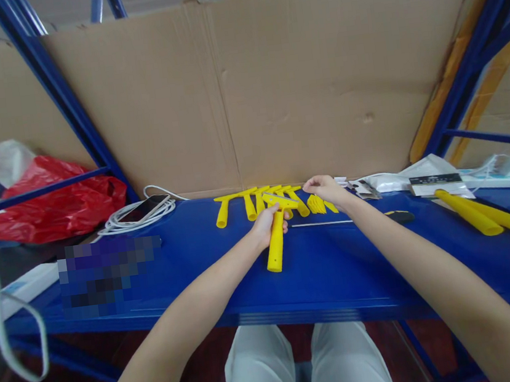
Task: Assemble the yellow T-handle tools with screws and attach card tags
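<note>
My left hand [268,224] is closed around a yellow T-shaped tool [276,251], whose round handle points toward me and whose crosspiece carries a thin metallic strip. To its right, my right hand [324,190] is raised over the back of the table with its fingers bent together; what they hold, if anything, is too small to make out. Several similar yellow T-shaped pieces [223,212] lie in a row along the cardboard. Just under my right hand sits a bunch of small yellow parts [316,204]. A long-shafted screwdriver [399,216] rests nearby.
On the blue table [192,285], a phone [144,209] lies on a coiled white cable [113,226]. A red bag [63,196] is at the left. Two yellow tubes [476,216] and plastic packets [437,181] are at the right. Cardboard [293,87] stands behind.
</note>
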The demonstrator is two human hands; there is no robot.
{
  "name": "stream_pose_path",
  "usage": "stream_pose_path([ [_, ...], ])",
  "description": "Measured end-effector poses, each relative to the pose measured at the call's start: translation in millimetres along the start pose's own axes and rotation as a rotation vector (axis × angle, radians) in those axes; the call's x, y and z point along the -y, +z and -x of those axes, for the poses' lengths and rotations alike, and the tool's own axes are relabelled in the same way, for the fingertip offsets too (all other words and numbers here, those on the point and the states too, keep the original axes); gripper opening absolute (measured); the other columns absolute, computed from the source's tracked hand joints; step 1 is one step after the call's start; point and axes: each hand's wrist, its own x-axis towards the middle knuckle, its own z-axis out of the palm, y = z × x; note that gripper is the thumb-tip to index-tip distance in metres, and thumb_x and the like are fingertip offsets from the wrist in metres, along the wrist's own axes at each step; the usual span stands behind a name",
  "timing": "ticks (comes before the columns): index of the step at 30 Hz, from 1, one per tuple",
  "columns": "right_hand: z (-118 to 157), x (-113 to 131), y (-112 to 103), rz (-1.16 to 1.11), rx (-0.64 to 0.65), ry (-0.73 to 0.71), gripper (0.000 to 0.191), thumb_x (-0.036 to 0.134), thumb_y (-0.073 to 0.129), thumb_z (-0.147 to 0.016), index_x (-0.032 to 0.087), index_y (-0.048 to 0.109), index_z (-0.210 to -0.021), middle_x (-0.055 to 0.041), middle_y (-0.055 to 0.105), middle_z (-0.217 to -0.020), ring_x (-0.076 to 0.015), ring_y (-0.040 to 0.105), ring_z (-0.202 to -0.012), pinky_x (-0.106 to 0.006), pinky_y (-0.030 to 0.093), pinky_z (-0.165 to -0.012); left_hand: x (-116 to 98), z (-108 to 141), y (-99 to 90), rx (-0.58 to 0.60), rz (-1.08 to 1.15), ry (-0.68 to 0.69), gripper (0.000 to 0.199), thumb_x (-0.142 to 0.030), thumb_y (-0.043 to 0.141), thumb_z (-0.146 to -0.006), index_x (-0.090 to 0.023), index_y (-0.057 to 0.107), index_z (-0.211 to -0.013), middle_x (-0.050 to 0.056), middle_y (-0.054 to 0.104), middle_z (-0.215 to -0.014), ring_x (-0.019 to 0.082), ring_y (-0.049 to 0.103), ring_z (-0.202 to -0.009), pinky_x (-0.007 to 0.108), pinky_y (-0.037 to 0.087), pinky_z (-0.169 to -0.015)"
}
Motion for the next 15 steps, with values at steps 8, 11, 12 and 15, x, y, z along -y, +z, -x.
stream_pose_path([
  [8,15,-18,31,-0.103,0.014,0.055,0.003,0.019,0.059,-0.067,0.018,0.059,-0.064,-0.0019,0.067,-0.074,-0.0151,0.061,-0.075,-0.029,0.047,-0.077,1,2,1.1,-0.008,-0.041,0.021,0.012,-0.015,0.038,-0.089,-0.017,0.047,-0.082,-0.004,0.05,-0.051,0.007,0.04,-0.033,0.019,0.035,-0.034],
  [11,17,-21,28,-0.123,-0.006,0.037,0.004,0.02,0.06,-0.067,0.018,0.059,-0.065,-0.0013,0.067,-0.075,-0.0151,0.061,-0.076,-0.03,0.046,-0.078,2,3,2.6,-0.02,-0.06,0.046,0.011,-0.013,0.039,-0.089,-0.017,0.047,-0.083,-0.004,0.05,-0.051,0.007,0.041,-0.033,0.018,0.034,-0.034],
  [12,18,-21,28,-0.127,-0.004,0.031,0.004,0.021,0.06,-0.068,0.018,0.059,-0.065,-0.0011,0.067,-0.075,-0.0151,0.061,-0.076,-0.031,0.046,-0.079,2,3,3.0,-0.022,-0.063,0.049,0.011,-0.013,0.039,-0.089,-0.017,0.047,-0.082,-0.005,0.05,-0.051,0.007,0.041,-0.033,0.018,0.034,-0.034],
  [15,19,-18,29,-0.129,0.006,0.013,0.004,0.02,0.061,-0.067,0.018,0.06,-0.063,-0.001,0.067,-0.075,-0.0151,0.061,-0.077,-0.033,0.045,-0.083,3,2,3.7,-0.038,-0.065,0.062,0.014,-0.013,0.04,-0.091,-0.017,0.046,-0.078,-0.005,0.05,-0.05,0.007,0.041,-0.032,0.018,0.033,-0.034],
])
